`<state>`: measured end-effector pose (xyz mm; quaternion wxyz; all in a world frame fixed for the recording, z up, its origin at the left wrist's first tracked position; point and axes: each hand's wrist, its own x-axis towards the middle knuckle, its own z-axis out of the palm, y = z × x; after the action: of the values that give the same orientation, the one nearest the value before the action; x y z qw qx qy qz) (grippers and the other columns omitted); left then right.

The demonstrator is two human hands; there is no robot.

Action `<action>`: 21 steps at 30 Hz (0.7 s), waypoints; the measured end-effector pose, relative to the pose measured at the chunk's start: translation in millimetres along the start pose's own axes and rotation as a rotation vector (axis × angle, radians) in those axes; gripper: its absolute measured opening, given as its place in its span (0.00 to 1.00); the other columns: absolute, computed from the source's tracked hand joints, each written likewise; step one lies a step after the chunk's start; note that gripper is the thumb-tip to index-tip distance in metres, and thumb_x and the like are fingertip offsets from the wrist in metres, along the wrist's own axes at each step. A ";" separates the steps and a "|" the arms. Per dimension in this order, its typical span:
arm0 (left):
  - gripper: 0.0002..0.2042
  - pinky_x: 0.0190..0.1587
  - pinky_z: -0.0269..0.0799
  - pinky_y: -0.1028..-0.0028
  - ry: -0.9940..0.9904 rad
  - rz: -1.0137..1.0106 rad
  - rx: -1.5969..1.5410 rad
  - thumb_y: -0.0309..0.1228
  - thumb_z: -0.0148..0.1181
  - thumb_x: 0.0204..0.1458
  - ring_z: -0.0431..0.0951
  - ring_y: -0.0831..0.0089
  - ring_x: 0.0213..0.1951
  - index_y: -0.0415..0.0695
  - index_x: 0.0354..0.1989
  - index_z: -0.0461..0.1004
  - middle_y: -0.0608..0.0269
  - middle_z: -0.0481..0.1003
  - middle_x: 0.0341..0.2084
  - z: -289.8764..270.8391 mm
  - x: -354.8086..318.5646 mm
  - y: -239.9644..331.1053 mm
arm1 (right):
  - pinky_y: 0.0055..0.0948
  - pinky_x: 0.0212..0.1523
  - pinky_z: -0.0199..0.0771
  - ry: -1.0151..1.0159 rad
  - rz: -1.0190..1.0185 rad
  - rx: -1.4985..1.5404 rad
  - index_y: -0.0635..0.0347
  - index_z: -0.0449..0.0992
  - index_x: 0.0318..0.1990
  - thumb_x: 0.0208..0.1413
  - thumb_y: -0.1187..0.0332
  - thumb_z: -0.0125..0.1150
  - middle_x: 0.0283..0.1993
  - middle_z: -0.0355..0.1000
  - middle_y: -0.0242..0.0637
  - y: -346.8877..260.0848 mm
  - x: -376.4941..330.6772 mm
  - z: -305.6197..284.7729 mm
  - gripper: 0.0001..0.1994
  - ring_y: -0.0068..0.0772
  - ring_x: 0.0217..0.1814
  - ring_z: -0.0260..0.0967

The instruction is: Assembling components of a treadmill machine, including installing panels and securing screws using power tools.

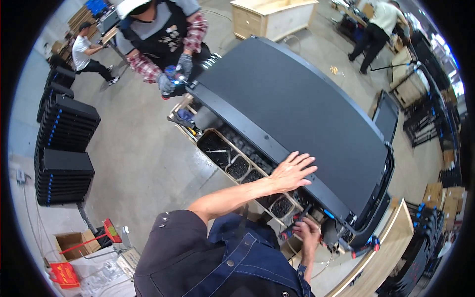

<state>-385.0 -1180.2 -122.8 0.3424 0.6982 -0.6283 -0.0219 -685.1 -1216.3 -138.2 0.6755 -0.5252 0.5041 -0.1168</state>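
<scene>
My left hand (293, 173) lies flat, fingers spread, on the near edge of a large dark grey panel (292, 104). Below that edge, my right hand (308, 230) is closed round what looks like a cordless screwdriver (286, 234), dark with red and blue parts. Its tip points up toward the panel's underside; my fingers and the shadow hide much of it. Along the near side runs a wooden parts tray (228, 173) with compartments of small black pieces. The nearest compartment (282, 207) sits beside my left forearm.
Across the panel's far left corner, a gloved co-worker (168, 44) holds a blue power driver (171, 74). A wooden crate (272, 20) stands behind. Stacked black parts (64, 171) line the left wall. A wooden board (378, 252) rises at the right. Two more people work farther off.
</scene>
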 end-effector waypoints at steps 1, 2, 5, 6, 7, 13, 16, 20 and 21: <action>0.27 0.70 0.51 0.50 0.020 -0.018 0.028 0.46 0.59 0.58 0.60 0.53 0.69 0.47 0.64 0.69 0.51 0.64 0.66 -17.0 -13.9 -17.7 | 0.29 0.38 0.84 -0.096 0.039 0.055 0.70 0.70 0.59 0.62 0.68 0.62 0.45 0.79 0.48 10.3 16.4 22.9 0.21 0.35 0.39 0.80; 0.29 0.71 0.51 0.49 0.003 -0.061 0.078 0.48 0.59 0.58 0.59 0.54 0.70 0.48 0.65 0.68 0.52 0.62 0.67 -35.6 -29.6 -35.3 | 0.31 0.40 0.84 -0.187 0.091 0.135 0.64 0.66 0.63 0.63 0.67 0.62 0.50 0.77 0.51 3.3 23.6 55.5 0.23 0.37 0.41 0.80; 0.34 0.71 0.49 0.47 0.000 -0.132 0.183 0.52 0.58 0.57 0.58 0.55 0.71 0.48 0.69 0.64 0.53 0.60 0.69 -79.1 -63.7 -76.6 | 0.38 0.51 0.80 -0.327 0.060 0.604 0.54 0.67 0.65 0.63 0.59 0.62 0.58 0.73 0.45 -19.8 50.6 118.6 0.25 0.41 0.55 0.75; 0.34 0.71 0.49 0.47 0.017 -0.126 0.197 0.52 0.58 0.57 0.58 0.55 0.71 0.48 0.69 0.64 0.53 0.60 0.69 -87.3 -69.6 -86.1 | 0.41 0.54 0.79 -0.323 0.052 0.796 0.51 0.69 0.64 0.63 0.56 0.63 0.61 0.72 0.41 -21.2 67.1 130.3 0.24 0.42 0.60 0.72; 0.36 0.71 0.49 0.46 -0.010 -0.122 0.211 0.54 0.58 0.56 0.57 0.55 0.71 0.47 0.69 0.62 0.53 0.60 0.70 -92.9 -74.9 -94.0 | 0.42 0.57 0.76 -0.286 0.092 0.959 0.53 0.74 0.58 0.63 0.56 0.62 0.61 0.74 0.37 -25.1 82.8 138.4 0.20 0.43 0.63 0.70; 0.46 0.72 0.47 0.46 -0.113 -0.109 0.238 0.45 0.72 0.46 0.55 0.54 0.72 0.46 0.72 0.54 0.52 0.56 0.71 -106.8 -78.5 -98.5 | 0.45 0.54 0.78 -0.303 0.134 1.016 0.55 0.79 0.49 0.58 0.62 0.67 0.53 0.78 0.35 -35.0 111.2 158.7 0.13 0.46 0.61 0.72; 0.47 0.72 0.48 0.46 -0.120 -0.076 0.293 0.38 0.75 0.43 0.55 0.54 0.72 0.46 0.72 0.54 0.52 0.57 0.71 -102.7 -77.9 -101.4 | 0.46 0.53 0.79 -0.322 0.162 0.986 0.53 0.80 0.47 0.57 0.65 0.68 0.51 0.79 0.35 -33.2 117.0 147.7 0.11 0.47 0.60 0.72; 0.46 0.71 0.51 0.47 -0.082 -0.069 0.311 0.36 0.75 0.41 0.57 0.55 0.71 0.47 0.71 0.57 0.52 0.59 0.69 -100.1 -86.5 -101.1 | 0.49 0.55 0.76 -0.298 0.185 0.954 0.54 0.79 0.46 0.57 0.66 0.69 0.51 0.78 0.33 -27.3 118.0 144.6 0.11 0.46 0.59 0.72; 0.46 0.71 0.52 0.48 -0.053 -0.063 0.304 0.37 0.76 0.41 0.58 0.54 0.70 0.47 0.71 0.58 0.52 0.60 0.69 -98.9 -85.9 -102.1 | 0.50 0.56 0.75 -0.319 0.193 0.943 0.53 0.78 0.46 0.57 0.65 0.69 0.50 0.77 0.33 -27.0 118.7 141.9 0.11 0.46 0.59 0.72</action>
<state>-269.4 -1061.4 -133.2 0.2151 0.7604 -0.6112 0.0444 -505.8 -1225.4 -190.7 0.9154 -0.1253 0.3336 -0.1871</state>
